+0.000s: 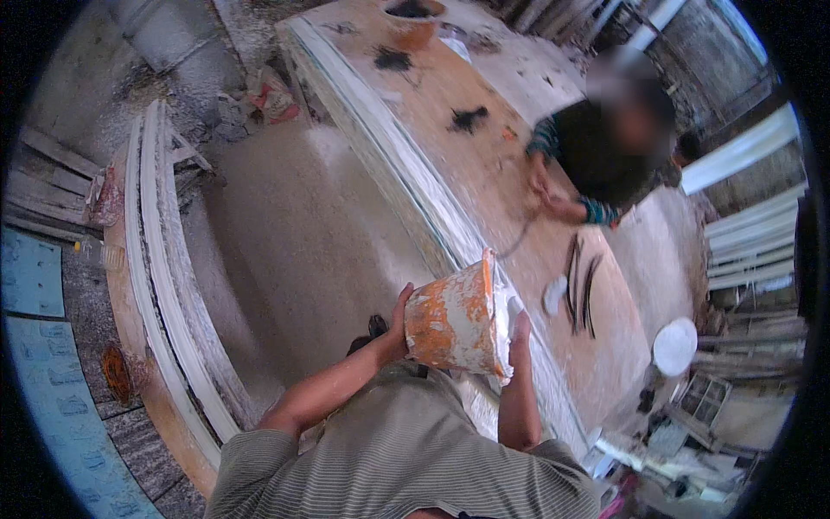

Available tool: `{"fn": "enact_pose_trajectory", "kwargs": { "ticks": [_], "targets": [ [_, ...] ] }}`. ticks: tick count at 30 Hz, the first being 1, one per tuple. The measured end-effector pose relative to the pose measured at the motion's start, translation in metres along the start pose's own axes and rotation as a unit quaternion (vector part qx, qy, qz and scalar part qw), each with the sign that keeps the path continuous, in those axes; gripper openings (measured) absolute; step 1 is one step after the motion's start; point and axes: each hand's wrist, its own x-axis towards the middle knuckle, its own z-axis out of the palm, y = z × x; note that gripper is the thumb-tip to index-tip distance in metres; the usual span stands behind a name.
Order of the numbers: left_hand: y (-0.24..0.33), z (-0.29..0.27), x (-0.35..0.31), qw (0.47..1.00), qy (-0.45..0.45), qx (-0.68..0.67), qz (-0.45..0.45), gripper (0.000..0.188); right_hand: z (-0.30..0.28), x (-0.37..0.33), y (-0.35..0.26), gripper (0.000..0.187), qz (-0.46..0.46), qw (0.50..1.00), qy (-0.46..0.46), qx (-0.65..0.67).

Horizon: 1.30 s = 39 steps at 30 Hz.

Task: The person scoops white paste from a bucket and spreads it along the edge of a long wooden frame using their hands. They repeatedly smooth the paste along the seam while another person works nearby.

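An orange bucket (pixel 450 322), crusted with white plaster-like material, is tipped on its side in front of my body, its mouth facing right. My left hand (pixel 399 322) grips it at the base end. At the mouth, my right hand (pixel 520 337) is up against the white-coated rim; what its fingers do is hard to make out. White paste (pixel 503 346) coats the rim and the inside edge. Just beyond the bucket, a long white moulding strip (pixel 406 164) runs along the near edge of the long table (pixel 497 186).
Across the table a person (pixel 618 138) leans over it, hands together. Dark fibre clumps (pixel 469 119), dark curved strips (pixel 584 290) and another orange bucket (pixel 413 30) lie on the table. Left stands a bench with long white mouldings (pixel 156 259). A white round container (pixel 675 346) sits at right.
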Motion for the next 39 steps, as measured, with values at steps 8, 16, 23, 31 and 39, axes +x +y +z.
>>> {"fn": "enact_pose_trajectory", "kwargs": {
  "ticks": [8, 16, 23, 31, 39],
  "targets": [
    [0.236, -0.024, 0.012, 0.996, -0.014, 0.049, 0.067, 0.088, 0.237, 0.127, 0.004, 0.045, 0.019, 0.998, -0.018, -0.059],
    [0.485, -0.092, 0.057, 0.992, 0.074, 0.045, 0.096, 0.085, 0.482, 0.264, 0.038, 0.039, -0.001, 0.992, -0.041, -0.115],
    [0.688, -0.099, 0.074, 0.984, 0.109, -0.026, 0.138, 0.083, 0.687, 0.385, 0.063, 0.04, -0.002, 0.988, -0.048, -0.146],
    [0.926, -0.226, 0.125, 0.924, -0.025, 0.165, 0.343, 0.074, 0.951, 0.463, 0.031, 0.044, 0.099, 0.985, -0.138, 0.013],
    [1.136, -0.24, 0.111, 0.972, 0.074, 0.039, 0.221, 0.073, 1.202, 0.509, -0.011, 0.035, 0.106, 0.98, -0.062, 0.155]
  ]
}}
